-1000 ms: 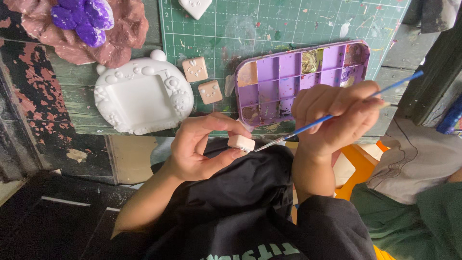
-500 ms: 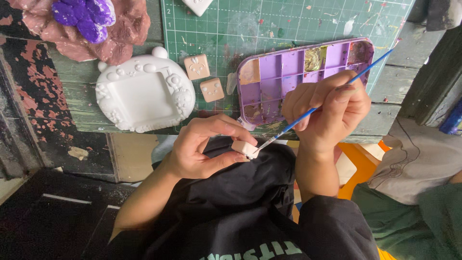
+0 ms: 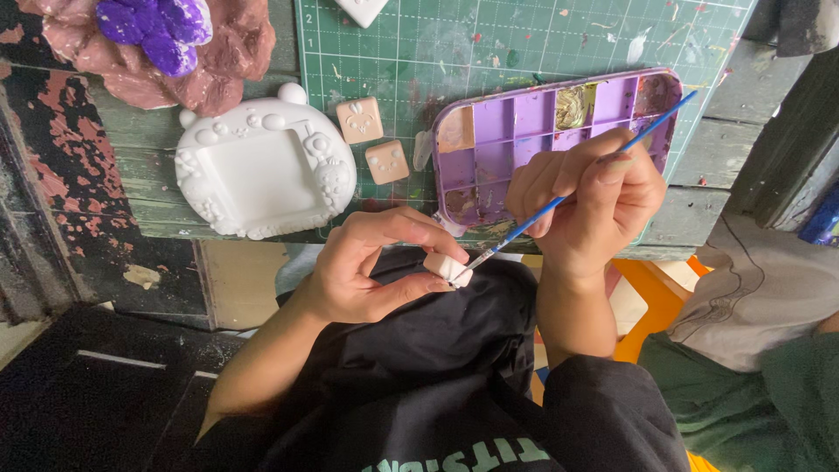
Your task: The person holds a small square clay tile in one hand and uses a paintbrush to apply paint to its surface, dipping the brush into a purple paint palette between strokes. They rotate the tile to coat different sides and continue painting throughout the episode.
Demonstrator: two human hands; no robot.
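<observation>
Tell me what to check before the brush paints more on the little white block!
1. Left hand pinches the little white block between thumb and fingertips: ok.
2. Right hand grips the blue brush near its middle: ok.
3. Brush tip meets the block's edge: ok.
4. Paint loaded on the bristles: cannot tell, too small.
5. Purple paint tray lies within reach just above the hands, on the green cutting mat: ok.
6. The two tan tiles and the white frame lie clear of the brush: ok.
</observation>
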